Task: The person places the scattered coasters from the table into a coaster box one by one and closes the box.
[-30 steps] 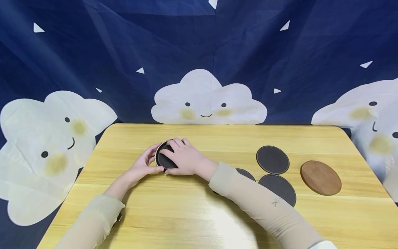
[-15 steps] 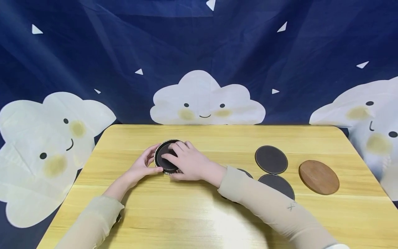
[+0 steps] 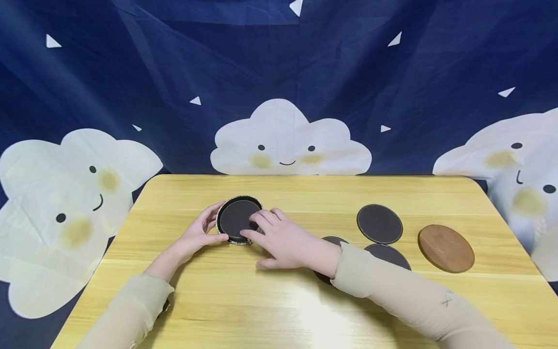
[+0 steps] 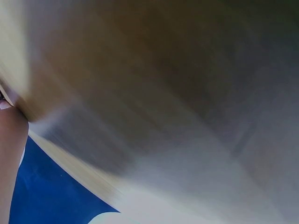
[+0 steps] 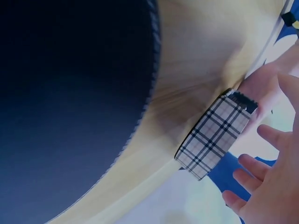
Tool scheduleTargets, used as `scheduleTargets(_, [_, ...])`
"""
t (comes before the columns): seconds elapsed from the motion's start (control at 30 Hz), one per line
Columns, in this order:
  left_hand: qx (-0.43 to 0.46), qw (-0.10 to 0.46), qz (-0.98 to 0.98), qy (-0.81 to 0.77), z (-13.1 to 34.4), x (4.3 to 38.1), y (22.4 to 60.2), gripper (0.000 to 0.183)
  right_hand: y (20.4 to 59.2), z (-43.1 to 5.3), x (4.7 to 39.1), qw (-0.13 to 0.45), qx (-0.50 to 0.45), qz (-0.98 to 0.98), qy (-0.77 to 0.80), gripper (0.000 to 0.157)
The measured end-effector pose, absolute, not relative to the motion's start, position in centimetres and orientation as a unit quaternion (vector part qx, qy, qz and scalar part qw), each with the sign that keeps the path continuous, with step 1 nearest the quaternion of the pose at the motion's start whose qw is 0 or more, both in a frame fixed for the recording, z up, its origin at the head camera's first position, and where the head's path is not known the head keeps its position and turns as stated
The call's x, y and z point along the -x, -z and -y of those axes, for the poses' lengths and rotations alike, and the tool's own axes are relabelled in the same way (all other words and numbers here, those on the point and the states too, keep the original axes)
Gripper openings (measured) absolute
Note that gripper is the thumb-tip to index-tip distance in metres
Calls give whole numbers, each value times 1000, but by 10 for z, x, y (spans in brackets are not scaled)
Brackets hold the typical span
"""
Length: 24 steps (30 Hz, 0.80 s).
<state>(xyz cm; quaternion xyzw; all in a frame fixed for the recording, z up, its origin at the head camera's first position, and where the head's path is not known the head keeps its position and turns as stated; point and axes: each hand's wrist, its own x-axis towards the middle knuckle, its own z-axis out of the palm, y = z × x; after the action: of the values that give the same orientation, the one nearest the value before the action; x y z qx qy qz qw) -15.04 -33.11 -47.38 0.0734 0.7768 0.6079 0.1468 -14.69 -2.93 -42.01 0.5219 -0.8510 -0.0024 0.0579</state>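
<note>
A round coaster holder [image 3: 240, 241] stands on the left half of the table. Its outer wall shows black-and-white plaid in the right wrist view, and a dark disc [image 3: 237, 218] fills its inside. My left hand [image 3: 196, 236] grips the holder from the left, thumb at the near side and fingers round the far side. To the right of it is my right hand [image 3: 285, 241], fingers loosely bent and spread, fingertips overlapping the rim in the head view. The right wrist view shows those fingers [image 5: 254, 165] holding nothing, a gap between them and the wall.
Dark round coasters with stitched edges lie to the right: one at the back [image 3: 379, 223], one in front of it [image 3: 388, 254] and one [image 3: 335, 240], the latter two partly hidden by my right arm. Beyond them lies a brown wooden disc [image 3: 446, 248]. A cloud-print curtain [image 3: 279, 58] hangs behind the table.
My right hand has drawn back to the right from over the holder, uncovering its dark inside. The left hand keeps its grip in place.
</note>
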Motion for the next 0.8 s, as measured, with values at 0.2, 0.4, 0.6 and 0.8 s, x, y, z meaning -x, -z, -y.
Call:
scheduleTargets(0.2, [-74,143,-774,-613,330,151,473,98,421,7,139,74,-532,844,12,83])
scheduleTargets(0.4, [-73,142,-774,-613,330,150,474,98,420,-18,133,66,-530,845,15,83])
scheduleTargets(0.6, [-72,139,-777,-610,330,149,475,98,423,-38,127,62,-526,848,22,84])
scheduleTargets(0.8, [-74,140,-775,-612,329,149,475,98,432,-59,124,67,-526,847,18,85])
